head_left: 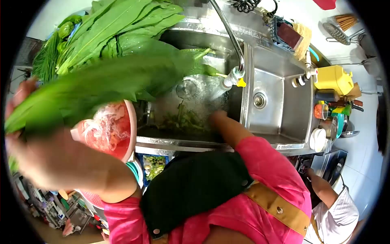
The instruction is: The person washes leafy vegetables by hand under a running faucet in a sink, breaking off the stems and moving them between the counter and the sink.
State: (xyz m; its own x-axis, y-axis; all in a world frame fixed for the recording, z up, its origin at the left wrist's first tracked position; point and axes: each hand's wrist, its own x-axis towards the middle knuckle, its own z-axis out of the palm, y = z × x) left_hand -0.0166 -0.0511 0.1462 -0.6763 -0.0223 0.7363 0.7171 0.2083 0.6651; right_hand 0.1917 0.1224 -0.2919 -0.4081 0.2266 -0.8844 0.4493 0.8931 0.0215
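Observation:
My left hand (34, 156), blurred by motion, is closed around a bunch of long leafy greens (105, 81) at the left. The leaves stretch across to the left sink basin (211, 63). My right hand (219, 117) reaches down into that basin, its fingers hidden or lost in blur. Water falls beside it from the tap (233, 77). Loose green stems and leaves (185, 118) lie in the water near my right hand. Behind the held bunch, more large wet leaves (134, 22) are piled on the counter.
A pink basin (132, 134) with plastic-wrapped contents stands left of the sink. The right sink basin (268, 85) has a drain. A yellow jug (334, 77), jars and knives line the right side. A caddy (276, 34) sits behind. Another person (335, 211) works at lower right.

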